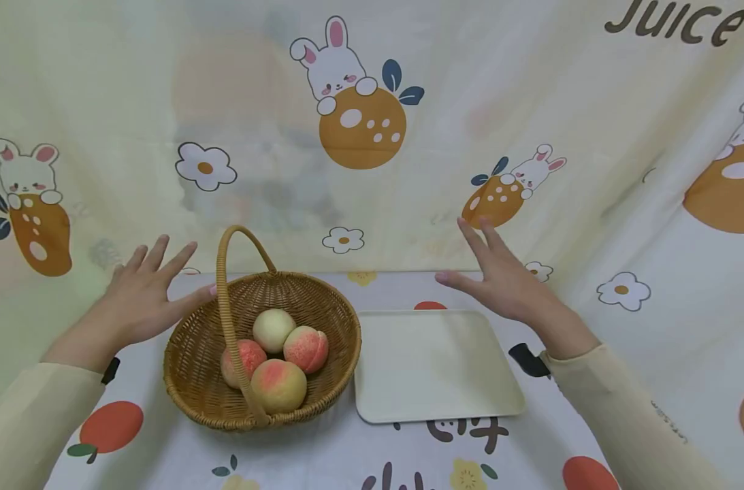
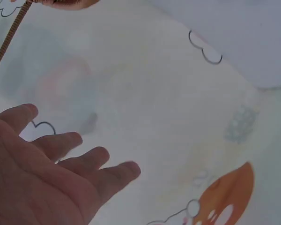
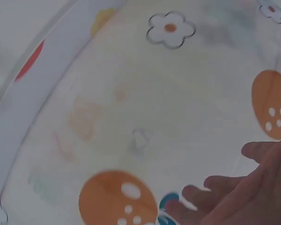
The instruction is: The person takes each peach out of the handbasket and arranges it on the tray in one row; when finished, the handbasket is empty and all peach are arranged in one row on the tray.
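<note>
A brown wicker basket (image 1: 182, 371) with a tall arched handle (image 1: 224, 292) stands left of centre, holding several peaches. One peach (image 1: 274, 331) is pale cream; another peach (image 1: 307, 349) is pinkish red. My left hand (image 1: 141, 303) is raised at the basket's left, fingers spread, thumb tip over the handle in the head view; whether they touch I cannot tell. The left wrist view shows its palm (image 2: 42, 173) with nothing in it. To the right lies a shallow off-white tray (image 1: 435, 367). Beyond its right back corner my right hand (image 1: 509, 282) hovers, fingers spread, holding nothing.
A white printed cloth (image 1: 310, 459) covers the table. Behind and at the sides hangs a pale curtain (image 1: 421, 204) with rabbits, oranges and flowers printed on it. Dark bands (image 1: 527, 361) sit at the wrists, by the sleeve cuffs.
</note>
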`<state>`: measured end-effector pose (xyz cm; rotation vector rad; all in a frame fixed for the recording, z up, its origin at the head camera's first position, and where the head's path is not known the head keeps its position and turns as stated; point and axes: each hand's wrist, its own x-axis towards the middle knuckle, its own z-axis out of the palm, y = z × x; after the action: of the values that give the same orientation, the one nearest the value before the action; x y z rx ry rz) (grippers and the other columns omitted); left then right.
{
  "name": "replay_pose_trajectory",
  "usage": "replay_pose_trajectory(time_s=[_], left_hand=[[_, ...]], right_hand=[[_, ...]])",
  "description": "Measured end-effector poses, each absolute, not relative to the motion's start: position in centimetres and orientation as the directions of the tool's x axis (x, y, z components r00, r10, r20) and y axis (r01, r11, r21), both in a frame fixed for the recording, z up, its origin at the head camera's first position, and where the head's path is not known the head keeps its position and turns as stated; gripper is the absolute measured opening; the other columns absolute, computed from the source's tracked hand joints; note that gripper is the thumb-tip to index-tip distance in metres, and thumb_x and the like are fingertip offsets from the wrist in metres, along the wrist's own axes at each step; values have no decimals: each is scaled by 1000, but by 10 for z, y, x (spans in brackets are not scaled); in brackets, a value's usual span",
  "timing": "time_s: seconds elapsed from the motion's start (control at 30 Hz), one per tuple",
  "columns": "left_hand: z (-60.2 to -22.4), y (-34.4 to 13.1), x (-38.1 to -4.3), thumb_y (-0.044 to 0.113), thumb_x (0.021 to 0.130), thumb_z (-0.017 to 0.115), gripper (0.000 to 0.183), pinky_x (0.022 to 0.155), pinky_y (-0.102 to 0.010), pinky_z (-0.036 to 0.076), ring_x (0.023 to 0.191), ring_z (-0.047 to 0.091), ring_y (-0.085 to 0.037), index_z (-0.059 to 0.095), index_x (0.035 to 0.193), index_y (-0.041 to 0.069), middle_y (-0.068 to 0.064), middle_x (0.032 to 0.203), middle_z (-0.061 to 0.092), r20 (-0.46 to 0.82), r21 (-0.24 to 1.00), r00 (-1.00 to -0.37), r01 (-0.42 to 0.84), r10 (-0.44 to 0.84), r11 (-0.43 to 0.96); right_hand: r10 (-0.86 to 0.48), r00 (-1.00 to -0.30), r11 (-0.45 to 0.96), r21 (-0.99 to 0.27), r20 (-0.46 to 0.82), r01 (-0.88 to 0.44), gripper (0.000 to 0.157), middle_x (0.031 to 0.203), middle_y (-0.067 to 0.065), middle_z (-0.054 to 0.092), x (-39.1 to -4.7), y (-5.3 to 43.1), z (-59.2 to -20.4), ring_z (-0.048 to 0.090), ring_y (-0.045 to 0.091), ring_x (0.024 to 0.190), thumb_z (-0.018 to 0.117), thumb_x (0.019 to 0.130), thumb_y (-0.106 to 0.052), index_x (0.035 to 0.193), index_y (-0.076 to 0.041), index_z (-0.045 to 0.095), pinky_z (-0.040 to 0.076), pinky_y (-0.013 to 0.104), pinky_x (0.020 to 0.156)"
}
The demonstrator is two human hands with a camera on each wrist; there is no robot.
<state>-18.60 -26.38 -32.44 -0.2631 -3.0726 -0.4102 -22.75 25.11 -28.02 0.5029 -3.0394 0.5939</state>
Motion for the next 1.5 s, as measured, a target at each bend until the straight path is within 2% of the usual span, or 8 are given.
replay_pose_trajectory(time_s=[0.13, 0.3, 0.6, 0.67, 0.83, 1.07, 1.33, 1.5], left_hand=[[-335, -268, -181, 62, 96, 52, 93, 103, -81, 14, 138, 8, -69, 17, 162, 7, -38, 161, 0, 13, 385, -984, 169, 178, 907], [-358, -270, -167, 57, 96, 58, 90, 97, -83, 24, 138, 16, -67, 19, 163, 11, -37, 161, 2, -68, 554, -977, 130, 201, 822], [-386, -263, -156, 43, 93, 69, 90, 99, -80, 27, 139, 14, -66, 22, 162, 8, -39, 159, 7, -198, 704, -946, 46, 257, 709], [-391, -262, -156, 35, 94, 70, 88, 100, -73, 36, 139, 17, -64, 22, 161, 4, -40, 158, 10, -211, 738, -938, 33, 277, 674], [-400, -263, -156, 2, 89, 66, 87, 80, -49, 56, 130, 39, -56, 17, 161, 2, -40, 157, 16, -235, 791, -933, -19, 274, 612], [-401, -260, -153, -9, 80, 59, 92, 99, -69, 41, 139, 23, -62, 16, 161, 2, -40, 157, 17, -204, 735, -947, 19, 249, 677], [-396, -257, -152, -8, 81, 55, 91, 102, -71, 36, 140, 21, -61, 14, 162, 3, -39, 158, 16, -224, 707, -950, -4, 219, 707], [-397, -259, -152, -10, 81, 52, 91, 100, -72, 37, 140, 20, -62, 13, 162, 4, -39, 158, 14, -239, 706, -949, -25, 205, 707]], right_hand=[[-414, -904, 732, -551, 107, -400, 95, 169, 1, -8, -226, 230, -292, 1, 31, 154, 61, 94, -56, 164, -34, 0, 14, 70, 114], [-487, -858, 529, -726, 165, -440, 91, 169, -2, 4, -223, 196, -317, 15, 29, 153, 63, 96, -51, 163, -35, 4, 21, 58, 118], [-571, -808, 370, -833, 145, -412, 91, 164, -1, 21, -210, 130, -352, 34, 30, 146, 70, 90, -54, 162, -36, 17, 34, 48, 115], [-601, -790, 385, -824, 118, -416, 91, 163, -1, 23, -206, 117, -359, 38, 30, 143, 71, 89, -54, 162, -35, 18, 36, 48, 113], [-687, -723, 440, -755, 64, -485, 88, 160, 1, 31, -198, 91, -372, 43, 25, 138, 68, 90, -54, 162, -29, 23, 39, 46, 110], [-777, -628, 456, -657, 34, -600, 83, 144, 6, 53, -191, 69, -382, 53, 15, 128, 69, 91, -54, 158, -17, 36, 43, 35, 107], [-829, -559, 491, -508, -24, -707, 72, 125, -1, 64, -186, 49, -388, 57, 6, 113, 78, 87, -44, 145, -9, 53, 44, 21, 97], [-828, -559, 530, -378, -41, -759, 65, 121, -9, 66, -181, 36, -390, 58, 3, 111, 86, 77, -41, 132, -15, 65, 43, 23, 98]])
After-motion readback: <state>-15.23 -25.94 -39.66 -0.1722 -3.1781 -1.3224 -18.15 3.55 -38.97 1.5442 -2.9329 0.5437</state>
